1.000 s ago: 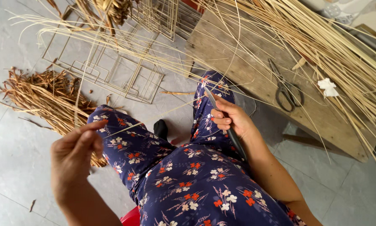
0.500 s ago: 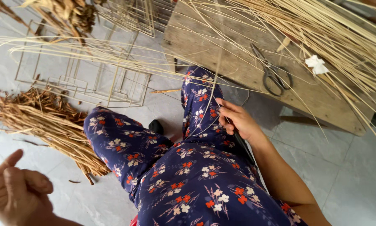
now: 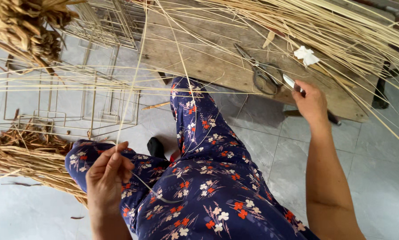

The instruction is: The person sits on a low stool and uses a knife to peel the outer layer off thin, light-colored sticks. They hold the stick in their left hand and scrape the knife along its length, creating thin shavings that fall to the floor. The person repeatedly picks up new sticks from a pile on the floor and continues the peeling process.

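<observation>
My left hand hovers over my left knee and pinches a long thin cane strip that runs up and away toward the top of the view. My right hand reaches out to the low wooden bench and grips a knife; its pale blade points at the scissors lying on the bench, and its dark handle sticks out behind my wrist. My legs, in blue floral trousers, fill the lower middle.
A large sheaf of pale cane strips lies across the bench, beside a crumpled white scrap. Wire frames rest on the tiled floor at left, next to a bundle of dried brown reeds.
My right hand has left my lap and reached out to the bench by the scissors, knife in grip. My left hand has come up from the lower left and pinched the strip.
</observation>
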